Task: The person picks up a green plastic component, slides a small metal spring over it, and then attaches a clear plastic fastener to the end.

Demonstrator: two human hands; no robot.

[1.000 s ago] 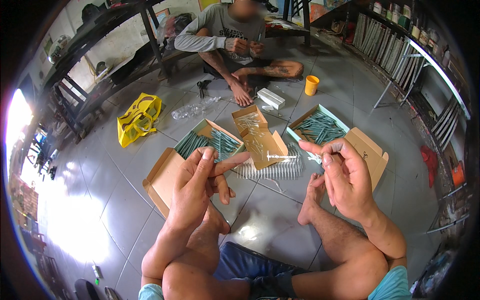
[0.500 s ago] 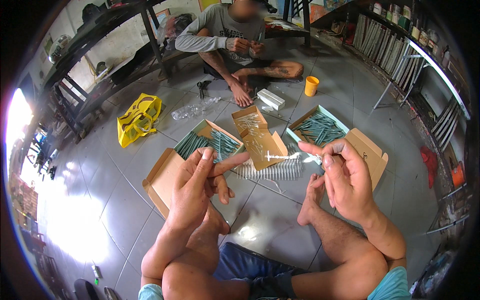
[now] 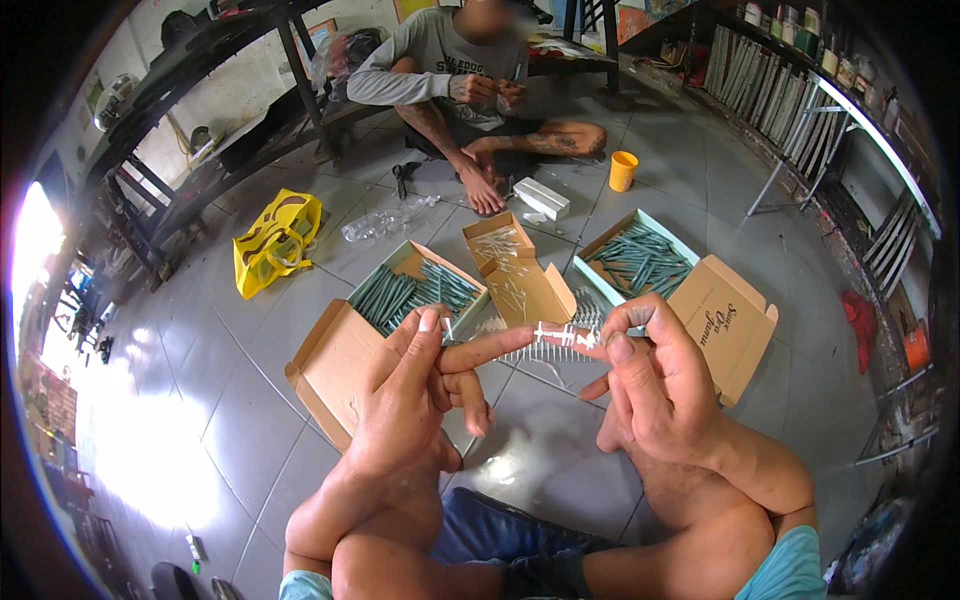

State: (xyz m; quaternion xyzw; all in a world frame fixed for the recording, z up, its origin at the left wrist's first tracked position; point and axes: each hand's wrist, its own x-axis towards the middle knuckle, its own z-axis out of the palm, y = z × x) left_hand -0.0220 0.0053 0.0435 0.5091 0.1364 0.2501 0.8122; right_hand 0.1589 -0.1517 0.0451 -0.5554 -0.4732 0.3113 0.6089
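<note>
My right hand [image 3: 655, 385] is closed in a pinch on a thin clear strip with white markings [image 3: 566, 335]. The strip lies in front of the outstretched index finger of my left hand [image 3: 410, 370], whose other fingers curl. A small white piece [image 3: 447, 328] shows beside my left thumb; what it belongs to is hidden. Beyond the hands, slim teal sticks fill a left box [image 3: 415, 290] and a right box [image 3: 640, 258]. Between them an open brown carton [image 3: 545, 300] holds thin clear sticks [image 3: 500, 250]. A row of clear prongs [image 3: 535, 352] lies partly hidden behind my fingers.
Across from me a person [image 3: 450, 90] sits on the tiled floor. Nearby are a yellow bag [image 3: 275, 240], crumpled clear plastic [image 3: 390, 218], black scissors [image 3: 403, 178], a white box [image 3: 542, 197] and a yellow cup [image 3: 622, 171]. Dark racks line both sides.
My hands have come closer together and slightly lower. The right hand has brought the clear strip left, against my left index finger. The person opposite stays nearly still.
</note>
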